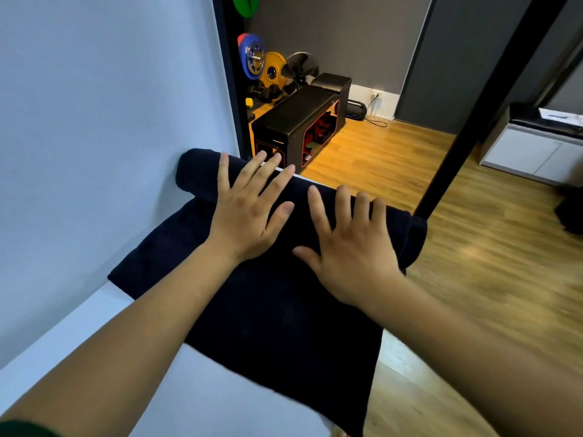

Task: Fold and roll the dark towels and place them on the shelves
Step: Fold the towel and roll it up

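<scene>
A dark navy towel (284, 310) lies folded on a white surface (195, 398) against the pale wall. Its far end is wound into a thick roll (195, 175) that runs from the wall to the surface's right edge. My left hand (249, 209) lies flat on the roll with fingers spread and straight. My right hand (350, 238) presses the roll beside it, fingers also straight and spread. The towel's near part stays flat under my forearms. No shelves are in view.
A black post (485, 99) stands just right of the roll's end. Beyond the surface is a wooden floor (457, 279) with a black bench (299, 121), coloured weight plates (252, 58) and a fan. A white cabinet (536, 152) stands at the right.
</scene>
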Available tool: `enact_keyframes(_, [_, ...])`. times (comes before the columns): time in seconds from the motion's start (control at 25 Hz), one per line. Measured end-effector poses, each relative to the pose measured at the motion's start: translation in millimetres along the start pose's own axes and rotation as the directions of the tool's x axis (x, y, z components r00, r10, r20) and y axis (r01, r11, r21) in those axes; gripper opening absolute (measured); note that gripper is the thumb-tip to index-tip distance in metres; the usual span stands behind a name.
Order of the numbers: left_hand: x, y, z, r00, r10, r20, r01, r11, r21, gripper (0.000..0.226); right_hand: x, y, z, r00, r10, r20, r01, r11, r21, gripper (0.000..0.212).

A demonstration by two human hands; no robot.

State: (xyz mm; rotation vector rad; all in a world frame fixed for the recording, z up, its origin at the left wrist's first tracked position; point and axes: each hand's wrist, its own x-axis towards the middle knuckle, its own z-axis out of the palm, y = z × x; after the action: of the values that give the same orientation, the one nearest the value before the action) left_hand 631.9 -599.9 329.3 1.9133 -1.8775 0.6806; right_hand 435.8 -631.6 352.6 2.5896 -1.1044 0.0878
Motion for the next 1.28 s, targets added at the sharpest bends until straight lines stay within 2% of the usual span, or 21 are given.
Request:
enact_keyframes(0.12, [-9,2,-7,1.000,-0.013,-0.020,0.012,0.999,-0.045,0.054,-29,-23,-8,0.997,-0.015,0.073,0.010,0.997,0.073,0.085])
enact_keyframes(0.28, [-37,-2,-18,1.000,0.022,0.016,-0.021,0.997,-0.072,0.055,-55,-34,-18,0.989,-0.104,0.107,0.097,0.993,0.064,0.081])
enact_keyframes(0.32, [-42,-3,-20,0.999,0.032,0.023,-0.030,0.997,-0.071,0.055,-53,-29,-22,0.990,-0.120,0.079,0.114,0.991,0.070,0.080])
enact_keyframes(0.4, [-45,-5,-23,0.999,0.026,0.034,-0.023,0.997,-0.080,0.055,-38,-9,-33,0.988,-0.124,-0.092,0.137,0.981,0.140,0.077])
enact_keyframes(0.44, [-44,-5,-23,0.999,0.014,0.041,-0.011,0.996,-0.085,0.055,-27,4,-40,0.987,-0.130,-0.097,0.146,0.972,0.183,0.078])
enact_keyframes(0.48, [-43,-4,-23,0.999,0.005,0.047,-0.001,0.997,-0.083,0.055,-14,18,-47,0.988,-0.146,-0.046,0.152,0.963,0.220,0.080])
enact_keyframes(0.56, [-44,-2,-22,0.998,0.000,0.063,0.004,0.998,-0.055,0.056,7,37,-47,0.969,-0.195,0.155,0.147,0.949,0.278,0.083])
enact_keyframes(0.6, [-44,-1,-22,0.997,-0.002,0.074,0.005,0.999,-0.036,0.057,12,38,-41,0.952,-0.207,0.227,0.145,0.954,0.263,0.083])
enact_keyframes(0.68, [-44,-1,-21,0.996,-0.004,0.095,0.004,1.000,0.004,0.061,19,34,-31,0.957,-0.197,0.215,0.137,0.955,0.264,0.082])
enact_keyframes(0.84, [-44,1,-19,0.992,0.013,0.124,-0.017,0.999,0.035,0.069,23,18,-29,0.976,-0.048,0.213,-0.005,0.971,0.239,0.078])
enact_keyframes(1.08, [-47,-1,-24,1.000,0.009,0.020,-0.008,0.999,-0.049,0.059,-22,-38,-16,0.999,-0.023,0.040,0.026,0.998,-0.063,0.079])
enact_keyframes(1.2, [-47,-1,-25,1.000,0.006,-0.001,-0.006,0.998,-0.057,0.056,-32,-36,-11,0.998,-0.055,-0.007,0.055,0.997,-0.055,0.078])
enact_keyframes(1.28, [-48,-1,-27,1.000,0.012,-0.023,-0.013,0.998,-0.055,0.055,-37,-33,-21,0.996,-0.080,0.034,0.081,0.996,-0.024,0.079])
